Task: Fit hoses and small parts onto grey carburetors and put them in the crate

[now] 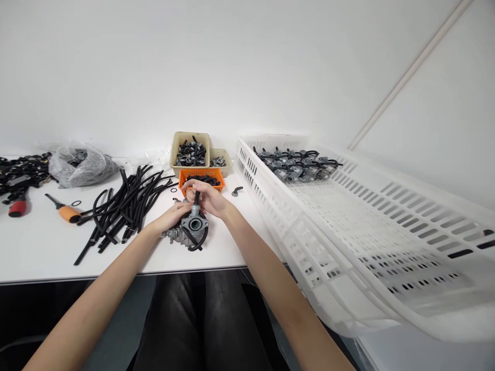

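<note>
A grey metal carburetor with a black hose looped around it sits on the white table near the front edge. My left hand grips it from the left side, its fingertips partly hidden behind the body. On top of the carburetor's neck stands a black rubber boot. The fingers of my right hand are closed around this boot, thumb and fingers bent. Just behind my hands is an orange basket of small black rubber parts. A cap with a black bent boot lies to the right.
Many black hoses are spread to the left, beside an orange-handled tool and a red handle. Beige bins with metal caps stand behind. A large white crate holding several carburetors occupies the right. A plastic bag lies back left.
</note>
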{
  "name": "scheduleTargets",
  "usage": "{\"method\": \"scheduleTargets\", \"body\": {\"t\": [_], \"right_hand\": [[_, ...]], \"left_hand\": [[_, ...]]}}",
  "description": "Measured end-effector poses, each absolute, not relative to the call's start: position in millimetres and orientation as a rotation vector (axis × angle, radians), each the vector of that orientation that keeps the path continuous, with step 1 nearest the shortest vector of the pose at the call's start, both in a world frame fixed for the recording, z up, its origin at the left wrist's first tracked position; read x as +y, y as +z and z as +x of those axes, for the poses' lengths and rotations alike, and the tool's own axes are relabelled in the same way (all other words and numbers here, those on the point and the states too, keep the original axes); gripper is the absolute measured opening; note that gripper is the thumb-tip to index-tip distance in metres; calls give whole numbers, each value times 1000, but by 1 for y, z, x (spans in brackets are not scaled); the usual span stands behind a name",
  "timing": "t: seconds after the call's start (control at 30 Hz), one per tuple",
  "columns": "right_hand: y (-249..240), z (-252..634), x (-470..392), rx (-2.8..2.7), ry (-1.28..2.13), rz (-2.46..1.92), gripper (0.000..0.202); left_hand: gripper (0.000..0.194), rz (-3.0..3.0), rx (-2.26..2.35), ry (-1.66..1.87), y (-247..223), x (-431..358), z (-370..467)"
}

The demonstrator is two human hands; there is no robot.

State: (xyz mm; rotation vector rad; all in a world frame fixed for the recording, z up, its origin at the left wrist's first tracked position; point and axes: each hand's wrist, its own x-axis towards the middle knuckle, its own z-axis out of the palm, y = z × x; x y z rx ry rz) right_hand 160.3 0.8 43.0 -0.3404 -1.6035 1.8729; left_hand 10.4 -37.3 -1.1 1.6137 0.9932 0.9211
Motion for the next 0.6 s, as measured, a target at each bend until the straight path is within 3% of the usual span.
{"method": "scheduleTargets", "body": {"t": [0.6], "right_hand": [[43,159,2,-1549,1921,-321,21]], "left_hand": [[45,1591,966,922,-2,-38,11]]}}
